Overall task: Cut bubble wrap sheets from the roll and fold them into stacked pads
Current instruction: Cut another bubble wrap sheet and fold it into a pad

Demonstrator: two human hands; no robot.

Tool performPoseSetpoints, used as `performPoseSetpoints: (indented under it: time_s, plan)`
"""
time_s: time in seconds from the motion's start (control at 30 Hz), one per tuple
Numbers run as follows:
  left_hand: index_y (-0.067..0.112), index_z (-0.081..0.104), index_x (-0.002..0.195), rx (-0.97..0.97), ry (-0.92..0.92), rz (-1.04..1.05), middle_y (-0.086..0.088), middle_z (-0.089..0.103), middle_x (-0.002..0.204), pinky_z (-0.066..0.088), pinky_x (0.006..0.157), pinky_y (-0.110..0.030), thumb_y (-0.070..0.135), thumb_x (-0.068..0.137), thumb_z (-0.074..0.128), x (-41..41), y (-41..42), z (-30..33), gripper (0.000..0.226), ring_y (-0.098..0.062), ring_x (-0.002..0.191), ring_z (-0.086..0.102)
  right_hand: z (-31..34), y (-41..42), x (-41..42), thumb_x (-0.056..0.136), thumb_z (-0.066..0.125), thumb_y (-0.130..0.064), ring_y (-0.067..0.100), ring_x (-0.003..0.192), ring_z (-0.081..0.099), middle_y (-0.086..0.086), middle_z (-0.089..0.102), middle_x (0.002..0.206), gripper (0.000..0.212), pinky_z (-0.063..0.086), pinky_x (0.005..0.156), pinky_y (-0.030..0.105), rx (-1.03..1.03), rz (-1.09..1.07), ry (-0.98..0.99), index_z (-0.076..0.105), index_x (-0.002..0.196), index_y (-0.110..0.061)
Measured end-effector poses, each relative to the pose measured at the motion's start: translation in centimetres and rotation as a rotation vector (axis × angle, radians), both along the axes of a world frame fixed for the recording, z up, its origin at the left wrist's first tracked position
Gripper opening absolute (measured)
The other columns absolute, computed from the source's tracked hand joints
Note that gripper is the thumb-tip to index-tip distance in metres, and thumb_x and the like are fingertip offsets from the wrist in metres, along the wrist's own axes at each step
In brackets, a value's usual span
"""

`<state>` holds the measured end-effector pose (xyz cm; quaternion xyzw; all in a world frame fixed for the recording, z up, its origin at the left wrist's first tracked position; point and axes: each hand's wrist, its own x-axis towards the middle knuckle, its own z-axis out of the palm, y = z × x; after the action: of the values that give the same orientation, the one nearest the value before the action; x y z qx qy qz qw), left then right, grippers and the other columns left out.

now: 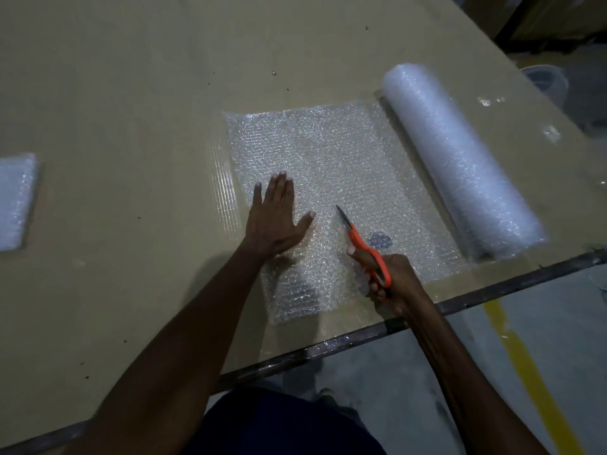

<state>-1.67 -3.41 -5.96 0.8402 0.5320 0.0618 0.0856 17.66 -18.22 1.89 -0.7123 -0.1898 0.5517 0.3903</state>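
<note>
On the tan table (pixel 131 77), seen from the head camera, a length of bubble wrap sheet (pixel 328 159) lies unrolled and flat, running from about 9 o'clock of the roll (pixel 460 159) toward the middle of the view. That roll lies on its side at roughly 2 o'clock, near the table's dark metal edge (pixel 492 290), with the sheet joined to it along its lower side.

At centre, the left hand (pixel 276 218) lies palm down on the sheet, fingers straight and spread, thumb out toward 3 o'clock, pressing the wrap to the table without gripping it. Just beside it, toward 4 o'clock, the right hand (pixel 391 284) has its fingers curled through the handles of the orange scissors (pixel 364 247). Their blades point toward 11 o'clock over the sheet and look nearly closed; whether they are cutting into the wrap cannot be told.

Far off at 9 o'clock, at the frame's left border, a folded pad (pixel 14 201) of bubble wrap rests on the table, well apart from the sheet.

Beyond the table edge, at 5 o'clock, a grey floor (pixel 427 372) carries a yellow stripe (pixel 525 372).
</note>
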Motion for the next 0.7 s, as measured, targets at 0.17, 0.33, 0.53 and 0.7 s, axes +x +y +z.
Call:
performPoseSetpoints:
  time_s: [0.17,0.33,0.53,0.7]
  plan:
    - [0.004,0.002,0.158,-0.029,0.007,-0.041,-0.015,-0.003,0.167,-0.005,0.124,-0.048,0.074,0.095,0.012,-0.8,3.7,-0.1,0.096,-0.026,0.154,-0.005,-0.3,0.1,-0.2,0.074,0.09,-0.034,0.014,0.036,0.039,0.007,0.05,0.05,0.039,0.028,0.037,0.019,0.0,-0.004,-0.009,0.063,0.066,-0.006]
    - [0.005,0.002,0.159,-0.044,-0.071,-0.053,-0.014,-0.002,0.167,-0.001,0.124,-0.048,0.074,0.096,0.021,-1.3,3.9,-1.2,0.096,-0.026,0.154,-0.004,-0.3,0.9,-0.2,0.074,0.089,-0.032,0.012,0.036,0.041,0.005,0.05,0.048,0.037,0.028,0.035,0.019,0.016,0.026,-0.06,0.063,0.063,-0.009]
    - [0.006,0.001,0.159,-0.058,-0.089,-0.044,-0.011,-0.004,0.167,-0.002,0.124,-0.047,0.075,0.095,0.022,-1.3,3.8,-1.5,0.096,-0.024,0.154,-0.006,-0.4,0.7,-0.3,0.076,0.088,-0.033,0.013,0.037,0.039,0.005,0.051,0.052,0.035,0.027,0.034,0.019,-0.001,-0.017,-0.015,0.065,0.069,-0.007]
    - [0.006,0.0,0.159,-0.057,-0.08,-0.044,-0.011,-0.005,0.167,-0.003,0.124,-0.047,0.078,0.093,0.016,-1.4,4.0,-1.5,0.098,-0.023,0.154,-0.006,-0.8,2.1,-0.2,0.076,0.088,-0.033,0.012,0.036,0.038,0.004,0.05,0.049,0.052,0.028,0.035,0.018,0.021,0.001,-0.033,0.072,0.096,0.011]
